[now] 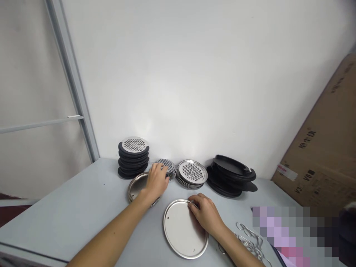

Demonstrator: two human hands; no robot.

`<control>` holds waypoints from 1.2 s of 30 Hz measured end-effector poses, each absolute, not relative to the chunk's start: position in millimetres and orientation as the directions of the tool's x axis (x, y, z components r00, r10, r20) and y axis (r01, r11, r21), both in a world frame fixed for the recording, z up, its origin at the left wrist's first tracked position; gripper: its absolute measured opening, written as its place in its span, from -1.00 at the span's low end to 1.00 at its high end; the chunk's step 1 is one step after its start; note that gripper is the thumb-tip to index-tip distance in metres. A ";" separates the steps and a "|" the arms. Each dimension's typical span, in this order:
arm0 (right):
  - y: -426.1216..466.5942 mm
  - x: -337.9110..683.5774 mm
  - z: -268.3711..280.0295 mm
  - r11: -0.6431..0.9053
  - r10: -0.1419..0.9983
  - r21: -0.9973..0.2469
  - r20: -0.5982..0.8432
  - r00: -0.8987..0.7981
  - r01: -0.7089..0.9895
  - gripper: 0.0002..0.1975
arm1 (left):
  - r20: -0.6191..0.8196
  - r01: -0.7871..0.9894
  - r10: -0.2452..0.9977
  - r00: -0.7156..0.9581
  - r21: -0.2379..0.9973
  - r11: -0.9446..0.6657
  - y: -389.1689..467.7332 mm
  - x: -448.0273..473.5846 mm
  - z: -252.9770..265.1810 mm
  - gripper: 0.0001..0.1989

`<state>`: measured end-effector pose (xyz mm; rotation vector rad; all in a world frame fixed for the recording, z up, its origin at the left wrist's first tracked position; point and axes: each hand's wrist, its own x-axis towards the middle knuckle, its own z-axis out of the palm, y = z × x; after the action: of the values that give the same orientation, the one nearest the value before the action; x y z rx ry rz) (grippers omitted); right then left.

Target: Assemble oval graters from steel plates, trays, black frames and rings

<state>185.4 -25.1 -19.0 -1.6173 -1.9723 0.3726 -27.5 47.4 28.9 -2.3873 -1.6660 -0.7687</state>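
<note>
My left hand [158,179] reaches to a pile of grater discs [165,162], its fingers curled at the near left edge of the top one. Partly under that wrist lies a stack of round rimmed metal plates [137,188]. My right hand [205,211] pinches the upper right rim of a single round metal plate [183,230], which lies on the table in front of me. This plate has a shiny raised rim and small holes near its edge. To the right of the pile is a stack of rimmed plates topped with a grater disc [192,172].
At the back left stands a stack of black rings with a slotted metal disc [135,144] on top. Black round parts [230,167] are piled at the back right. Bent wire pieces [251,241] lie by my right forearm. A cardboard box [319,148] leans at the right.
</note>
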 end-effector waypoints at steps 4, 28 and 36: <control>-26.4 186.5 -18.3 0.232 0.963 -0.539 0.242 -0.115 0.810 -0.76 | 0.458 0.931 0.867 0.195 0.191 -0.310 72.8 -35.0 28.7 -0.63; -28.5 186.3 -13.9 0.237 0.967 -0.524 0.212 -0.144 0.818 -0.77 | 0.506 0.881 0.816 0.278 0.204 -0.427 70.2 -39.1 23.9 -0.85; -29.0 186.2 -15.1 0.263 0.958 -0.536 0.245 -0.150 0.802 -0.79 | 0.550 0.832 0.760 0.347 0.193 -0.520 51.9 -35.1 38.7 -0.86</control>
<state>186.2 -29.0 -15.1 -1.5865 -2.0020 0.3780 -35.1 51.9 38.7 -2.4767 -1.4712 -0.9080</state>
